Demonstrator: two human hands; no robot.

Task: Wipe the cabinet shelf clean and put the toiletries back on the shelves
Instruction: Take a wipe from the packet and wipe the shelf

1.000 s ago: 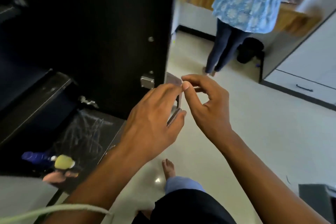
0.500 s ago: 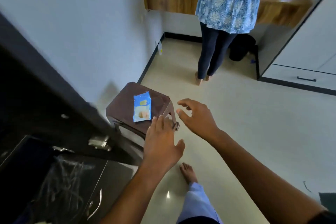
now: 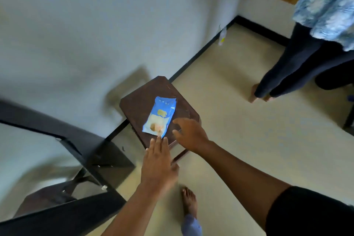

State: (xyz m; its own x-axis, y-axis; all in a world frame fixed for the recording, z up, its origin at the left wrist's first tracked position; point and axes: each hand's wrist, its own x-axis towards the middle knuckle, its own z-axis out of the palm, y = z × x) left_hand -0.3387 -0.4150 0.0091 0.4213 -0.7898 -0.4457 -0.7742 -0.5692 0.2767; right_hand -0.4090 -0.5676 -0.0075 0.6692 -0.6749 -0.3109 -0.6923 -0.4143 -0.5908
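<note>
A blue pack of wet wipes (image 3: 160,117) lies flat on a small dark brown stool (image 3: 134,105). The stool stands by the white wall, a bit far from the person and near the middle of the view.

The left hand (image 3: 158,166) reaches out flat with its fingers spread. Its fingertips are right at the near end of the pack and hold nothing. The right hand (image 3: 188,133) is just to the right of the pack, loose and a little curled. It holds nothing too.

The pack looks soft, light and squishy, like a little pillow. Its skin looks shiny, so it may be slippery. It bends easily, so it is best to pinch it across the middle with thumb and fingers, or hold both long sides. It will not break if it drops.

The pack looks puffy, so there are likely wipes in it, but they cannot be seen. Whether its flap is shut cannot be told.

The dark cabinet door (image 3: 63,151) is near on the left, blurry. No shelf and no toiletries show here.

A second person (image 3: 298,59) stands far off on the right.
</note>
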